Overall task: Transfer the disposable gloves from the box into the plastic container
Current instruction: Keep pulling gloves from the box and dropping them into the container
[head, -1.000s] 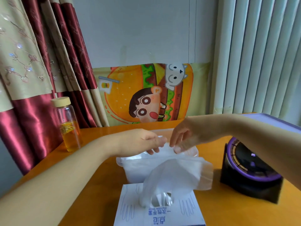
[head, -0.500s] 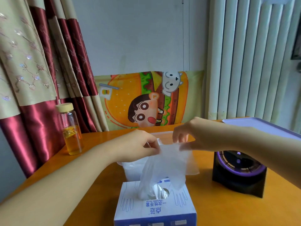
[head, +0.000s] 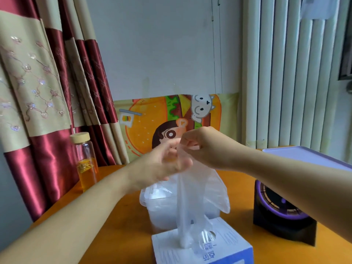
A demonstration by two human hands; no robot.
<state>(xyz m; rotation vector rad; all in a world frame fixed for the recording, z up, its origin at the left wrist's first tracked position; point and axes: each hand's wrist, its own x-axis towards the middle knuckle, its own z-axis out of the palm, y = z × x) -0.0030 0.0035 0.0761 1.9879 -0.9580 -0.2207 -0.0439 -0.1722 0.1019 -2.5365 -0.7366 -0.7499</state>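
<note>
A clear disposable glove [head: 200, 189] is stretched upward out of the slot of the white and blue glove box [head: 224, 248] at the table's near edge. My right hand [head: 205, 147] pinches the glove's top edge, high above the box. My left hand [head: 163, 164] is blurred right beside it, against the glove's upper left side; its grip cannot be made out. Behind the box stands the translucent plastic container [head: 158, 208], with clear gloves inside; the hanging glove partly hides it.
A glass bottle [head: 85, 164] of amber liquid with a pale lid stands at the left on the orange table [head: 123, 216]. A black and purple round device [head: 280, 212] sits at the right, below a white-and-purple lid or tray [head: 304, 157]. Curtains and a cartoon poster are behind.
Both hands have risen and drawn together, pulling the glove up taller out of the box. The glove now hangs narrower, and the view has tilted upward.
</note>
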